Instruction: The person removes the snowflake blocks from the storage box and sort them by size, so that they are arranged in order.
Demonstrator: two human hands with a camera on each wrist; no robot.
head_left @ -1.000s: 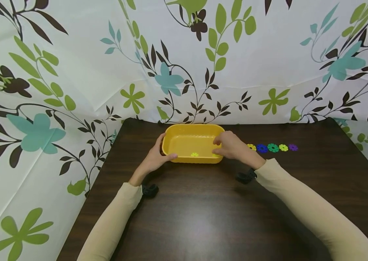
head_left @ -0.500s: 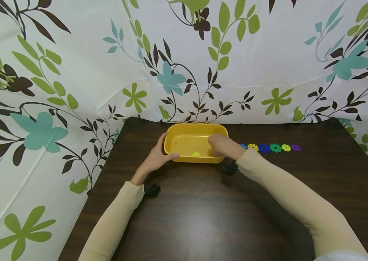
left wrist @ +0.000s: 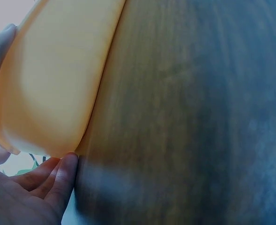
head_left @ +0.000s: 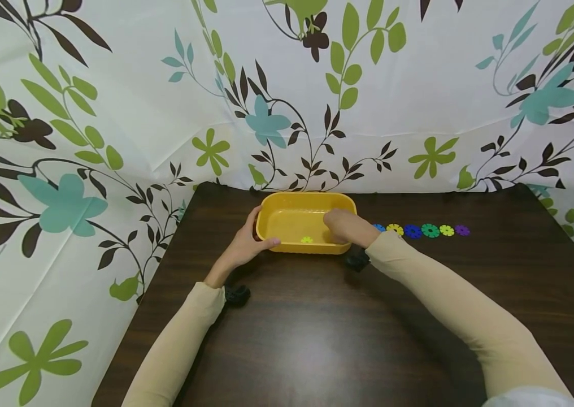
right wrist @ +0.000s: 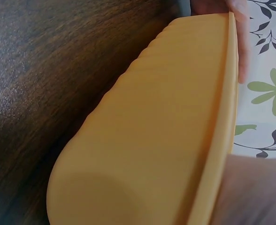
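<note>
A yellow plastic basket (head_left: 287, 221) stands near the far edge of the dark table. My left hand (head_left: 241, 246) holds its left end, thumb over the front rim and fingers along the outside; the left wrist view shows those fingers (left wrist: 65, 176) at the basket's corner. Inside the basket's right end is my right hand (head_left: 345, 227), reaching over the front rim, its fingertips hidden. In the right wrist view the basket's outer wall (right wrist: 142, 126) covers most of that hand. A small yellow-green flower-shaped disc (head_left: 307, 240) lies in the basket, left of the right hand.
Right of the basket runs a row of flower-shaped discs: blue (head_left: 378, 228), yellow (head_left: 395, 229), dark blue (head_left: 412, 231), green (head_left: 430, 230), light yellow (head_left: 447, 230) and purple (head_left: 462, 230). A leaf-patterned cloth (head_left: 165, 147) hangs behind the table (head_left: 287, 316).
My right hand has gone from the basket's right rim down into its right end, then stayed there over the last half second. The left hand keeps its hold.
</note>
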